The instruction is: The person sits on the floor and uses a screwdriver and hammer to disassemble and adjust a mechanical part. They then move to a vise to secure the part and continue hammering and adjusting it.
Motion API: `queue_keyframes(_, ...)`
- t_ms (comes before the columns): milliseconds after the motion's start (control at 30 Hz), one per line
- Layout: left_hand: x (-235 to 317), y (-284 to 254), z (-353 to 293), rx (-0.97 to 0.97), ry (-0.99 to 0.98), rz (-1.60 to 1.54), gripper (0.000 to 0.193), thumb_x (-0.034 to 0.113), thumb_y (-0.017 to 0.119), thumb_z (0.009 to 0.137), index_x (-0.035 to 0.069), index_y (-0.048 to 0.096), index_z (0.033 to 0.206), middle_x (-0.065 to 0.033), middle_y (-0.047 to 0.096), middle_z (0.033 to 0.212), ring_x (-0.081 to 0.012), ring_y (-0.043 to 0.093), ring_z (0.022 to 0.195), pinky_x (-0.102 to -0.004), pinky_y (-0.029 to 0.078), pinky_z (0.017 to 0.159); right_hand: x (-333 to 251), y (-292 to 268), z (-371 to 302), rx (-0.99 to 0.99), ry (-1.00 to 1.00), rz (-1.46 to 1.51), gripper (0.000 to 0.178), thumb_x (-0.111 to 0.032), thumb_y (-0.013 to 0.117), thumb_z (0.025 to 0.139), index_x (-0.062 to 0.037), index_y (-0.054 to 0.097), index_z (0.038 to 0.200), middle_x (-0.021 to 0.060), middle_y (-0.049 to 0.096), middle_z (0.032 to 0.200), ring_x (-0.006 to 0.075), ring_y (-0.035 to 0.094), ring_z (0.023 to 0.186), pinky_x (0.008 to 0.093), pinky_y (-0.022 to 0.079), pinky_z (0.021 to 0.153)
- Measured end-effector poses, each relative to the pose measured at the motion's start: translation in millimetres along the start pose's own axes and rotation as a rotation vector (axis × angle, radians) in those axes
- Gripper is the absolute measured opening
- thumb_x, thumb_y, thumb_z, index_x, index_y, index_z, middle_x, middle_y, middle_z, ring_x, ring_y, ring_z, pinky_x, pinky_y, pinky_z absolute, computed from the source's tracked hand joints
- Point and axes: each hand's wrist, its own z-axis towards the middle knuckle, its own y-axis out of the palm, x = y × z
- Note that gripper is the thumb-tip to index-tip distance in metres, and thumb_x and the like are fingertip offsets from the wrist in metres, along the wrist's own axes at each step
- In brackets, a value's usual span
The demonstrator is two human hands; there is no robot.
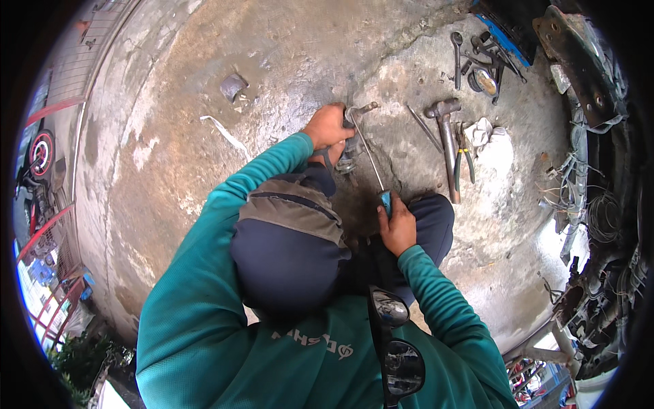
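A small greasy metal part [351, 145] with a short rod end sits low over the concrete, beside my sandaled foot [333, 153]. My left hand [328, 127] is closed around its upper side, and the palm side is hidden. In my right hand [398, 225], near my bent right knee, is the blue handle of a long screwdriver [372, 160]. Its thin shaft slants forward and left, with the far end at the metal part; whether the tip sits in it or only touches cannot be made out.
A hammer [449, 146], yellow-and-black pliers [464, 155], a thin metal rod [424, 127] and a white rag [481, 131] lie to the right. Farther off are a ratchet [457, 60] and several tools. Vehicle framework with loose wires [603, 217] lines the right edge. A dark fragment [234, 86] lies far left.
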Motion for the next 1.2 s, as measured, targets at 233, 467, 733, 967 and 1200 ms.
queue_keyframes(233, -6.2, 5.6, 2.1, 0.025, 0.015, 0.004, 0.052, 0.032, 0.084, 0.072, -0.009, 0.064, 0.098, -0.0337, 0.067, 0.106, -0.0507, 0.065, 0.106, -0.0515, 0.053, 0.094, 17.3, 26.3, 8.9, -0.085, 0.168, -0.006, 0.037, -0.028, 0.064, 0.102, 0.0008, 0.059, 0.123, 0.0319, 0.070, 0.103, 0.0525, 0.068, 0.095, 0.0578, 0.054, 0.083)
queue_keyframes(467, -9.7, 5.8, -4.2, 0.032, 0.009, -0.076, 0.069, 0.034, 0.088, 0.071, -0.007, 0.065, 0.122, -0.0305, 0.067, 0.117, -0.0458, 0.064, 0.117, -0.0483, 0.051, 0.102, 42.2, 34.3, 39.4, -0.201, 0.211, -0.077, 0.034, -0.028, 0.068, 0.095, 0.0015, 0.061, 0.111, 0.0303, 0.072, 0.099, 0.0503, 0.069, 0.096, 0.0591, 0.052, 0.083)
queue_keyframes(733, -15.2, -44.6, 21.7, -0.298, 0.189, -0.398, 0.054, 0.020, 0.084, 0.087, 0.004, 0.068, 0.136, -0.0123, 0.070, 0.132, -0.0269, 0.065, 0.123, -0.0397, 0.050, 0.106, 26.9, -60.4, 58.4, 0.047, 0.152, -0.285, 0.039, -0.044, 0.081, 0.086, -0.0070, 0.074, 0.096, 0.0207, 0.074, 0.085, 0.0431, 0.072, 0.082, 0.0506, 0.054, 0.070)
queue_keyframes(967, -0.9, -55.2, 28.3, -0.327, 0.109, -0.377, 0.043, 0.017, 0.087, 0.085, 0.002, 0.074, 0.123, -0.0098, 0.075, 0.124, -0.0228, 0.067, 0.119, -0.0400, 0.051, 0.105, -20.2, -143.5, 86.6, -0.112, -0.029, -0.390, 0.032, -0.032, 0.083, 0.084, -0.0039, 0.067, 0.084, 0.0207, 0.068, 0.077, 0.0444, 0.068, 0.077, 0.0525, 0.050, 0.067)
queue_keyframes(1200, -21.3, -39.4, 21.3, -0.204, 0.138, -0.584, 0.032, 0.010, 0.088, 0.084, 0.002, 0.077, 0.113, -0.0091, 0.075, 0.124, -0.0233, 0.070, 0.115, -0.0397, 0.055, 0.104, 16.3, -162.6, 76.0, -0.196, 0.062, -0.372, 0.028, -0.030, 0.084, 0.083, -0.0051, 0.073, 0.088, 0.0195, 0.072, 0.079, 0.0423, 0.070, 0.078, 0.0504, 0.054, 0.070)
